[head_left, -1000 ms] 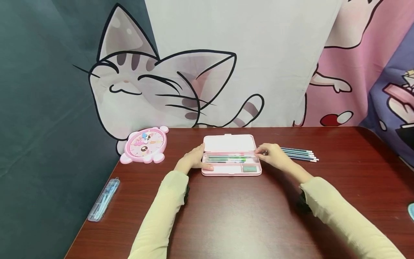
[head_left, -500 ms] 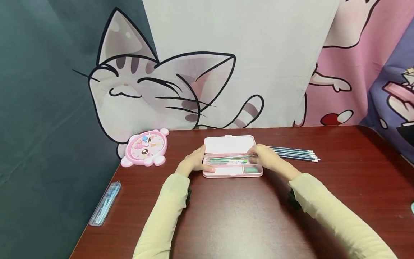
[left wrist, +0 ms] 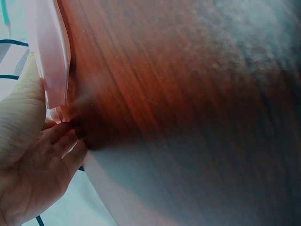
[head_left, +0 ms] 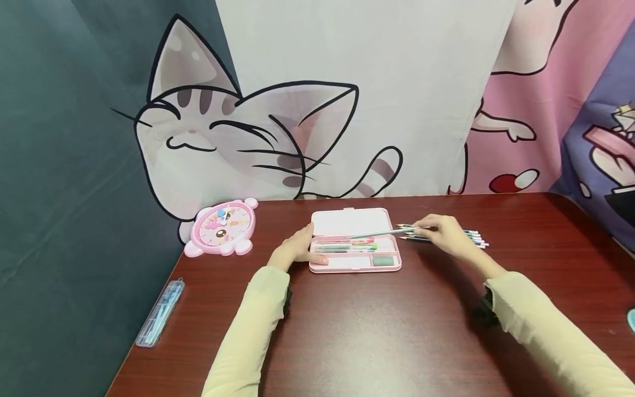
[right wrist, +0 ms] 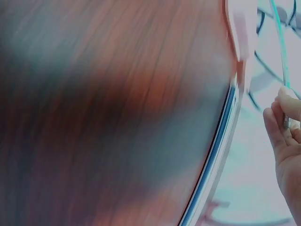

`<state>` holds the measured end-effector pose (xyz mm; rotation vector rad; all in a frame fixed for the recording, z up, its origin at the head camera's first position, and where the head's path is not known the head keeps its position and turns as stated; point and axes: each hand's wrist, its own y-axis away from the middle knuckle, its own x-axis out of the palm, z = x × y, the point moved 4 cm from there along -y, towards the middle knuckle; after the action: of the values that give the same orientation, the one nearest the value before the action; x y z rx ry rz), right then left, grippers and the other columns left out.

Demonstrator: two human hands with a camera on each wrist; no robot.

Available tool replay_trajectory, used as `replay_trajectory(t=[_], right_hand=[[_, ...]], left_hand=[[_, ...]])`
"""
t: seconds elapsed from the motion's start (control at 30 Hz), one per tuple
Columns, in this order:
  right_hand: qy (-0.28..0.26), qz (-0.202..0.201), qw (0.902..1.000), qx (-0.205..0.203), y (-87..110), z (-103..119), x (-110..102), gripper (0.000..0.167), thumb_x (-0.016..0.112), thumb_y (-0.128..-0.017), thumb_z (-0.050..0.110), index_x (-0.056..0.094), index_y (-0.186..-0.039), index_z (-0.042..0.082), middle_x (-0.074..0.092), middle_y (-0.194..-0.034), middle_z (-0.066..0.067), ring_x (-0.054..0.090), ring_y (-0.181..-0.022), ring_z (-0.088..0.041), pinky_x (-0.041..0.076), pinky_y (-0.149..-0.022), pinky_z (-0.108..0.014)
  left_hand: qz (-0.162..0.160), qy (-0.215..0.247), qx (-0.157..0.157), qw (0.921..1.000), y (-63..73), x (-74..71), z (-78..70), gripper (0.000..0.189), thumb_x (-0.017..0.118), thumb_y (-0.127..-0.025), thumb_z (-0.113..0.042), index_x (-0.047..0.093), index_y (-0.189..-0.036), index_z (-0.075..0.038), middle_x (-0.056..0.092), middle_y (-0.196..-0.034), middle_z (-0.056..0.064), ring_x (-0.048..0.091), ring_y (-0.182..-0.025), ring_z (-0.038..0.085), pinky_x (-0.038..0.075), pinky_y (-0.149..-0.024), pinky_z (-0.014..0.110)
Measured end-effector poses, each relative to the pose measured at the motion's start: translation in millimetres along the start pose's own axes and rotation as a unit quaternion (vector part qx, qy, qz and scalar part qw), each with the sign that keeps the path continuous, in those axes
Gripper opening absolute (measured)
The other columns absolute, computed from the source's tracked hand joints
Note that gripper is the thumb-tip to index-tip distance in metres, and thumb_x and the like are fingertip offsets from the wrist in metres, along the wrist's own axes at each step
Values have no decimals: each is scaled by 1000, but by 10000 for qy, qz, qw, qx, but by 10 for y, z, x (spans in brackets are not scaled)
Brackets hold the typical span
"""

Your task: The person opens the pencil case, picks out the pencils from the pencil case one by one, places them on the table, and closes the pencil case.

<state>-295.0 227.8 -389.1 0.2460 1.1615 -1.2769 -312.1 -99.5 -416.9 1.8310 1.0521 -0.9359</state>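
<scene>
The pink pencil case [head_left: 347,262] lies with its lid folded back, holding several pens [head_left: 344,248] and a grey-green eraser [head_left: 383,261]. My left hand [head_left: 296,247] grips the left end of the case, thumb over the front part; in the left wrist view the same hand [left wrist: 40,150] has its fingers around the pink edge. Between thumb and fingertips, my right hand [head_left: 444,234] pinches one end of a thin teal pen [head_left: 379,234]. The pen points left, slanting over the back edge of the case. In the right wrist view its teal shaft [right wrist: 281,40] rises from the fingertips.
Several pencils [head_left: 473,238] lie to the right of the case, partly behind my right hand. A pink toy clock [head_left: 221,227] is at the back left. A transparent blue box [head_left: 161,313] lies along the left table edge. A cartoon cloth [head_left: 317,127] hangs behind.
My right hand has gone from the case's right end into it, then out to the right and up with the teal pen. My left hand stays on the case.
</scene>
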Motion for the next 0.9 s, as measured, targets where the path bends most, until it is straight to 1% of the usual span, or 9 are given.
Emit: replay_trajectory(t=[0.1,0.23,0.33,0.47,0.6,0.7,0.77,0.9], right_hand=[[153,-5,9998,147,119,-149,-152,12,70,-76,4,73,-88,3,70,-81,-8,57,-74,-5,43,-65,-19],[224,-51,9991,348,306,-352,-341,12,71,-76,5,73,-88,5,70,-82,-9,52,-75,10,40,-66,-9],[237,-67,9981,568,455,-488,-466,12,72,-76,7,72,-87,4,70,-83,-12,47,-76,20,36,-66,-3],[269,-36,9949,972,614,-627,-574,17,73,-75,10,72,-90,1,70,-86,-19,41,-76,26,33,-65,0],[248,-3,9928,1171,690,-711,-587,20,75,-74,13,72,-90,0,68,-88,-23,41,-74,25,33,-63,-1],[292,12,9929,1150,708,-738,-557,18,75,-72,12,73,-87,1,69,-85,-22,44,-71,21,34,-60,-3],[380,39,9935,1072,715,-745,-531,16,75,-72,10,72,-85,1,68,-81,-19,44,-67,18,36,-58,-6],[765,87,9934,855,717,-750,-478,10,75,-71,5,71,-79,3,63,-73,-7,42,-63,8,37,-55,-16]], left_hand=[[25,-54,-67,10000,3,1,12,113,74,-69,-50,7,-147,-3,20,-152,14,22,-139,26,25,-109,48],[25,-58,-54,10000,0,5,9,112,74,-69,-49,7,-146,-2,20,-151,15,23,-139,27,25,-109,49],[39,-60,-37,10000,-4,9,4,113,74,-69,-50,7,-146,-2,20,-151,15,23,-139,27,25,-109,49],[52,-85,-44,9999,-19,12,14,113,74,-69,-50,7,-146,-2,19,-152,15,22,-139,27,24,-109,50],[52,-98,-55,9999,-42,19,36,113,74,-69,-50,7,-146,-2,18,-152,14,21,-140,27,24,-109,52],[47,-143,-49,9999,-53,23,43,113,74,-69,-49,7,-147,-3,18,-152,14,21,-140,26,24,-108,52],[56,-158,-34,9999,-58,28,39,112,74,-69,-49,7,-146,-3,18,-152,14,21,-140,26,24,-109,52],[44,-118,-25,9999,-48,31,27,112,75,-69,-49,8,-146,-2,18,-152,14,22,-140,26,25,-108,51]])
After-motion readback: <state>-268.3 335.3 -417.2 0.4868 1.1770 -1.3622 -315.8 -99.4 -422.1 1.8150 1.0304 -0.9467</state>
